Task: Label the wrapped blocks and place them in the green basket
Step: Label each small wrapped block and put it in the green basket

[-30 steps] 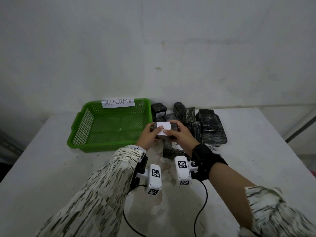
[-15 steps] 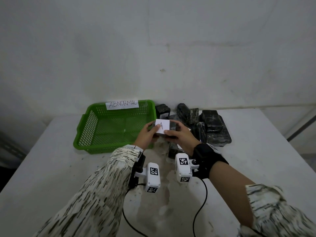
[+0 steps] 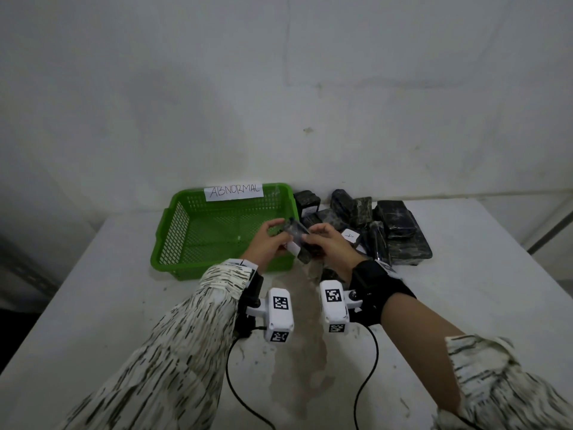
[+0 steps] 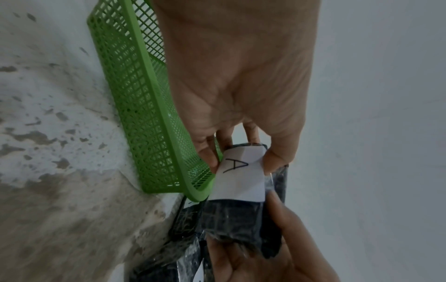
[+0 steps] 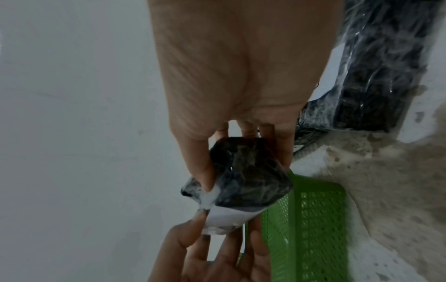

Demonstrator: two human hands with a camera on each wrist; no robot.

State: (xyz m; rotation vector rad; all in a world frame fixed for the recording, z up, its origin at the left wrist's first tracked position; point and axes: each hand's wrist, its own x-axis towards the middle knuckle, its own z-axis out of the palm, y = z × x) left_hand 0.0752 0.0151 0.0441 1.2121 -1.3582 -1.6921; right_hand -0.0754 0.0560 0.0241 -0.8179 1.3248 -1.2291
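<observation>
Both hands hold one dark wrapped block (image 3: 299,238) over the right rim of the green basket (image 3: 186,231). A white label marked "A" (image 4: 241,175) is stuck on the block's face, turned down toward me. My left hand (image 3: 280,235) pinches the labelled end between thumb and fingers (image 4: 277,160). My right hand (image 3: 316,238) grips the other end, its thumb (image 5: 205,171) on the side of the block (image 5: 251,171). The label (image 5: 226,215) shows as a white band near my left hand (image 5: 217,248). The basket holds no blocks.
A pile of several wrapped blocks (image 3: 387,231) lies against the wall right of the basket, with a loose "A" label (image 3: 350,235) on it. A paper sign reading ABNORMAL (image 3: 234,191) hangs on the basket's far rim. Two cables (image 3: 366,383) trail over the stained white table (image 3: 124,305).
The block has been tipped over, so the label that faced up now faces down toward me. Both hands have shifted slightly left, over the basket's right rim.
</observation>
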